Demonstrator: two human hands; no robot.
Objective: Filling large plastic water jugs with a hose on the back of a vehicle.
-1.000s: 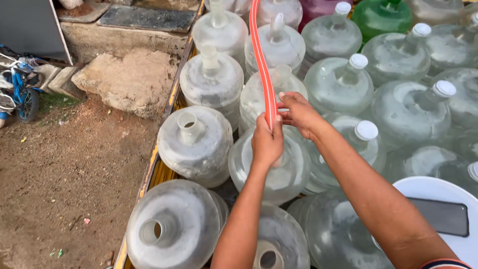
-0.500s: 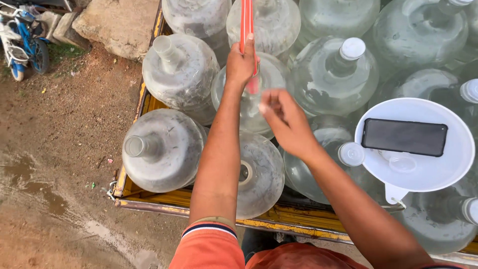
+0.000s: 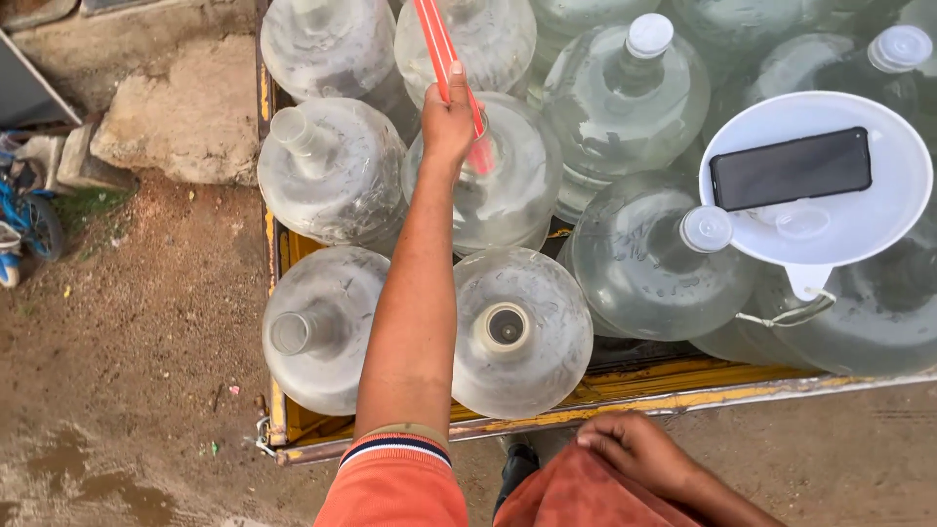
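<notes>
My left hand (image 3: 449,122) is stretched out over the load and grips a red hose (image 3: 434,39). The hose runs down from the top edge into the neck of a big clear water jug (image 3: 517,210). My right hand (image 3: 639,451) lies low at the bottom of the view on a reddish-brown cloth (image 3: 566,493), holding nothing. Two uncapped empty jugs sit nearest me, one (image 3: 517,337) just right of my forearm and another (image 3: 317,327) to its left. A third open jug (image 3: 332,171) lies further back on the left.
Many clear jugs, some with white caps (image 3: 649,34), fill a yellow-edged cart bed (image 3: 625,405). A white funnel (image 3: 864,229) rests on the right-hand jugs with a black phone (image 3: 791,166) in it. Wet dirt ground, a stone slab (image 3: 171,127) and a blue toy (image 3: 24,220) lie left.
My right hand has let go near the hose and dropped back to the cloth at the bottom. The left hand stays on the hose, and the view has tilted down toward the cart's near edge.
</notes>
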